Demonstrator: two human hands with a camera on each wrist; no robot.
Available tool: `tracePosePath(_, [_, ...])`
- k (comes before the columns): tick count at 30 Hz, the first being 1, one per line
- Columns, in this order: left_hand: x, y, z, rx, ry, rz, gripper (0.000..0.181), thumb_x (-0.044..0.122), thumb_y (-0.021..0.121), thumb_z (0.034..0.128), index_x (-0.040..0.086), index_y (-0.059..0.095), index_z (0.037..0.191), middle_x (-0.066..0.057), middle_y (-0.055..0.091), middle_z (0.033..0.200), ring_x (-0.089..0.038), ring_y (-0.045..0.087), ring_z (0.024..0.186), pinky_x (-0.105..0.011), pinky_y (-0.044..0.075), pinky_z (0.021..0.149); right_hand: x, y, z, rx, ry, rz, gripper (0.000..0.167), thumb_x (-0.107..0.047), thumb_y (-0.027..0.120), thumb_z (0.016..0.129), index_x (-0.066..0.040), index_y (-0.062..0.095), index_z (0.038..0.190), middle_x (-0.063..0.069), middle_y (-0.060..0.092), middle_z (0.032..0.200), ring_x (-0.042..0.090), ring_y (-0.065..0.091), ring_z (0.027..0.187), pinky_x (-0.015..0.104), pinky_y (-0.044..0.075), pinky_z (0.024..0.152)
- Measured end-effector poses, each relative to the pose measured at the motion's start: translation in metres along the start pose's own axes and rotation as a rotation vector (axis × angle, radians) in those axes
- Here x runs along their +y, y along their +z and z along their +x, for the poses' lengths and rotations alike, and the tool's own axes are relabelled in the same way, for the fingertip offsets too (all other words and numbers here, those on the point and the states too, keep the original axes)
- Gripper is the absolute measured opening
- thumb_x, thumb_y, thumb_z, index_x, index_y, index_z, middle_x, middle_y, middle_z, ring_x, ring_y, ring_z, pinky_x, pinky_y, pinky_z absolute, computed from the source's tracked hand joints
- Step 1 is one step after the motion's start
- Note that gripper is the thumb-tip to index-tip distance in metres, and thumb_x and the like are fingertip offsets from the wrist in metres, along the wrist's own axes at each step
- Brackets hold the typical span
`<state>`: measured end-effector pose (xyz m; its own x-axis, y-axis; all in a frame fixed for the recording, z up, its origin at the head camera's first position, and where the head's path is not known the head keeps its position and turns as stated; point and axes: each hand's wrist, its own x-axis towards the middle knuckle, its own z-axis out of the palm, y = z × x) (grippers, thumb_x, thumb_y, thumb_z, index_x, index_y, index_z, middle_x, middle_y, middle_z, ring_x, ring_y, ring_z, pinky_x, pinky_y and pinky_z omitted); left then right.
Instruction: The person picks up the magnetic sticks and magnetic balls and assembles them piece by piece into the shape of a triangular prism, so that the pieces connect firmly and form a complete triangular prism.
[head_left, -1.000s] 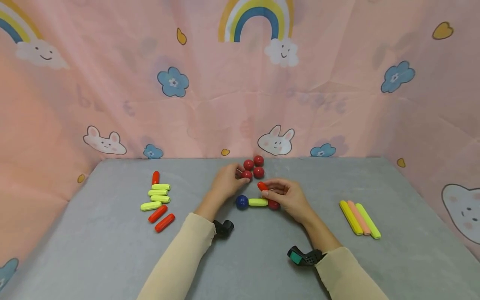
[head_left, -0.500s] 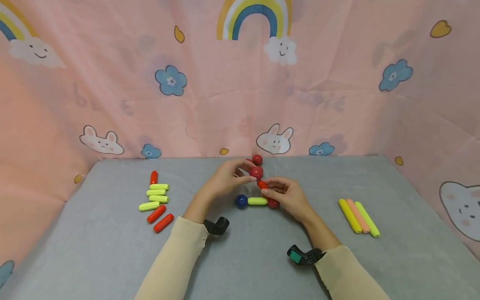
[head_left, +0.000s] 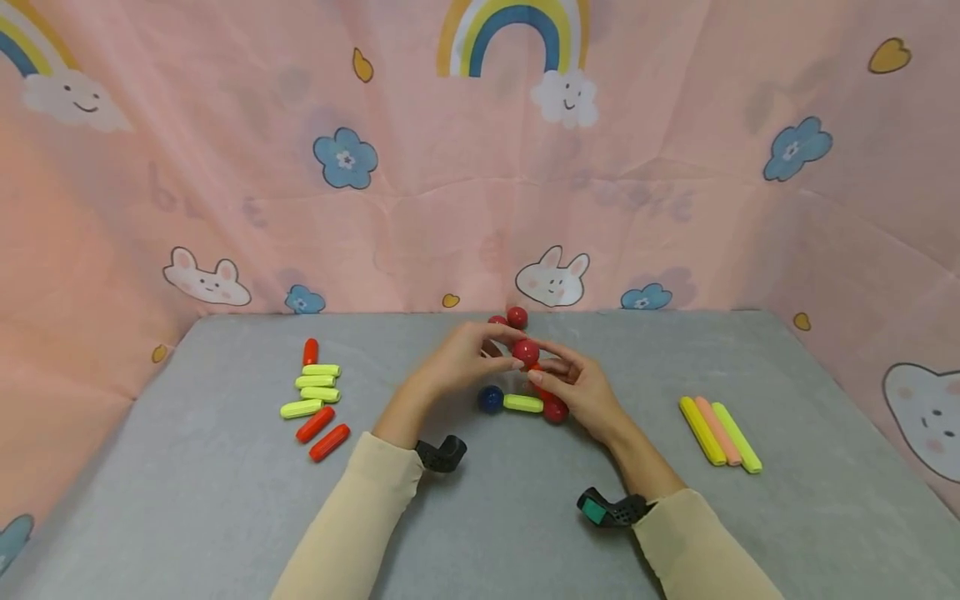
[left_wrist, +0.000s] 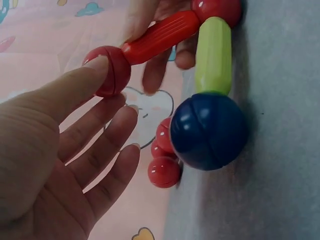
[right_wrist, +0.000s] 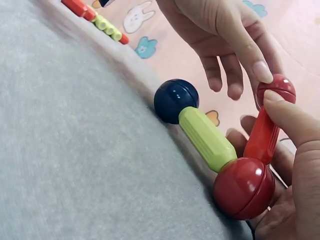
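The left hand (head_left: 465, 358) pinches a red ball (head_left: 527, 352) between thumb and fingers. That ball touches one end of a red rod (left_wrist: 162, 37), as the left wrist view shows. The right hand (head_left: 588, 392) holds the red rod near the ball with thumb and fingers. At the rod's other end is a second red ball (right_wrist: 244, 188), joined to a light green rod (right_wrist: 207, 139) that ends in a dark blue ball (right_wrist: 176, 101). The blue ball and green rod lie low, close to the table surface.
More red balls (head_left: 517, 317) lie behind the left hand, partly hidden. On the left of the grey table (head_left: 225, 517) are several short green rods (head_left: 320, 394) and red rods (head_left: 330, 442). Three longer rods, one yellow (head_left: 702, 431), lie at the right. A pink patterned cloth stands behind.
The left hand has brought a red ball from the group rightward to the red rod's end. The joined pieces have shifted and turned slightly, and the right hand's fingers now reach up to the ball.
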<state>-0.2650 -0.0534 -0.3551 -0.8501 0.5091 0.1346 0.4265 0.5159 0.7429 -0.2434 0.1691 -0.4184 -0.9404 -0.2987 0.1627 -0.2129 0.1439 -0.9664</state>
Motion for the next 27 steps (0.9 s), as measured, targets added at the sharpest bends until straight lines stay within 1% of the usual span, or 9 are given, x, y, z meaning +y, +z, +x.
tracePosePath(2, [0.001,0.001,-0.001,-0.006,-0.001,0.012,0.039,0.022,0.075,0.0923,0.015,0.067,0.130,-0.004,0.072,0.120,-0.020,0.067,0.099,-0.031,0.058,0.089,0.000,0.000,0.000,-0.012,0.006,0.033,0.053,-0.014,0.066,0.098,-0.004,0.048,0.148,0.019,0.071,0.122,0.008,0.075,0.093,0.020,0.058,0.088])
tracePosePath(5, [0.003,-0.002,-0.003,-0.014,-0.016,0.018,0.044,0.021,0.073,0.0938,0.014,0.062,0.136,-0.007,0.070,0.123,-0.022,0.067,0.101,-0.034,0.058,0.092,0.000,-0.002,0.000,-0.011,0.015,0.071,0.053,-0.015,0.065,0.099,-0.003,0.048,0.148,0.002,0.076,0.113,0.010,0.076,0.091,0.022,0.059,0.088])
tracePosePath(8, [0.008,-0.010,-0.010,-0.043,-0.048,0.073,0.045,0.020,0.070,0.0956,0.013,0.059,0.138,-0.011,0.070,0.125,-0.024,0.067,0.104,-0.038,0.057,0.094,0.000,-0.005,-0.001,0.004,0.029,0.088,0.054,-0.015,0.066,0.099,-0.003,0.047,0.148,-0.014,0.075,0.106,0.008,0.076,0.090,0.021,0.059,0.088])
tracePosePath(10, [0.011,-0.020,-0.019,-0.071,-0.078,0.128,0.042,0.021,0.069,0.0968,0.011,0.060,0.137,-0.012,0.070,0.124,-0.025,0.067,0.106,-0.039,0.057,0.094,0.000,-0.007,-0.002,0.013,0.034,0.094,0.054,-0.014,0.065,0.099,-0.002,0.046,0.148,-0.017,0.074,0.105,0.007,0.076,0.089,0.019,0.058,0.088])
tracePosePath(13, [0.012,-0.038,-0.037,-0.089,-0.127,0.207,0.037,0.022,0.067,0.0979,0.010,0.063,0.133,-0.010,0.071,0.122,-0.025,0.066,0.107,-0.038,0.057,0.092,-0.001,-0.009,-0.002,0.016,0.036,0.109,0.055,-0.013,0.066,0.099,-0.001,0.046,0.148,-0.011,0.075,0.106,0.007,0.076,0.088,0.019,0.058,0.088])
tracePosePath(16, [0.007,-0.058,-0.059,-0.073,-0.184,0.248,0.035,0.022,0.067,0.0981,0.011,0.064,0.131,-0.008,0.071,0.119,-0.024,0.065,0.107,-0.038,0.057,0.091,-0.001,-0.009,-0.002,0.015,0.030,0.120,0.054,-0.013,0.066,0.098,-0.001,0.047,0.147,-0.001,0.075,0.109,0.007,0.076,0.087,0.019,0.058,0.088])
tracePosePath(19, [0.001,-0.076,-0.083,-0.048,-0.232,0.282,0.033,0.021,0.069,0.0967,0.011,0.065,0.129,-0.007,0.071,0.115,-0.023,0.065,0.103,-0.038,0.057,0.088,-0.002,-0.009,-0.002,0.017,0.023,0.120,0.053,-0.013,0.066,0.098,0.000,0.047,0.147,0.002,0.074,0.109,0.006,0.076,0.087,0.019,0.058,0.088])
tracePosePath(23, [-0.007,-0.090,-0.112,-0.030,-0.274,0.329,0.031,0.018,0.071,0.0943,0.009,0.067,0.124,-0.008,0.072,0.111,-0.020,0.066,0.093,-0.037,0.056,0.082,-0.004,-0.008,-0.001,0.020,0.025,0.128,0.054,-0.012,0.066,0.098,0.001,0.047,0.147,-0.001,0.074,0.108,0.005,0.075,0.086,0.018,0.058,0.087])
tracePosePath(27, [-0.015,-0.096,-0.140,-0.008,-0.336,0.378,0.028,0.012,0.073,0.0911,0.007,0.069,0.118,-0.008,0.072,0.105,-0.017,0.065,0.087,-0.037,0.056,0.079,-0.003,-0.003,0.002,0.011,0.030,0.128,0.054,-0.013,0.066,0.098,-0.001,0.048,0.147,-0.001,0.075,0.108,0.006,0.076,0.087,0.019,0.058,0.087])
